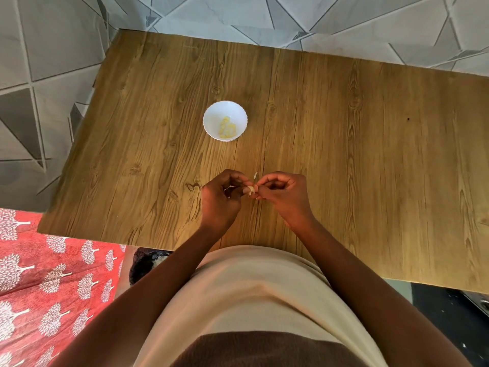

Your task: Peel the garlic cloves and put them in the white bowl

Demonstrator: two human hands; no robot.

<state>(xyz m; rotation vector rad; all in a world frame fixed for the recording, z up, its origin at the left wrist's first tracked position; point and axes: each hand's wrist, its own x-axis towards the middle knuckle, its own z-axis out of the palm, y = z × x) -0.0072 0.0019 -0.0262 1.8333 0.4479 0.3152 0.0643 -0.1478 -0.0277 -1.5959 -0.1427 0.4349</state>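
- Cloth (53, 282), lower left of the frame: red, printed with white trees, beside the table (344, 154).
- Left hand (221, 198), lower centre: fingers curled, tips pinching the clove (251, 189) from its left.
- Bowl (211, 120), just above centre: white, holding several peeled yellowish cloves; well apart from both hands, straight up-frame of the left one.
- Clove, between the two hands above the table: pale, skin partly on; its long axis cannot be told.
- Skin flake (255, 175), just above the clove.
- Right hand (284, 194): fingers curled, thumb and forefinger nipping the clove's right end, probably to strip skin. The left hand is slightly nearer the bowl.
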